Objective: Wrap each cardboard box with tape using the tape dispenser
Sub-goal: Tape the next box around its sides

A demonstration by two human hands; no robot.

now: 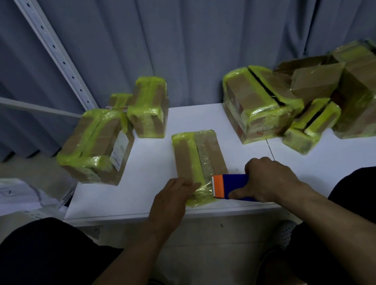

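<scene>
A flat cardboard box [198,155] lies in the middle of the white table [152,170], long side pointing away from me, with a yellow-green tape strip down its top and over its near end. My left hand [173,195] rests on the box's near left corner, fingers laid flat on the tape. My right hand [266,179] grips the blue tape dispenser [232,185], whose orange head touches the box's near right edge.
Three taped boxes [98,145] sit at the table's back left. A heap of several taped boxes [311,99] fills the back right. A grey curtain hangs behind. A white slotted rail [54,50] and papers [2,196] are at the left. My knees flank the table's front edge.
</scene>
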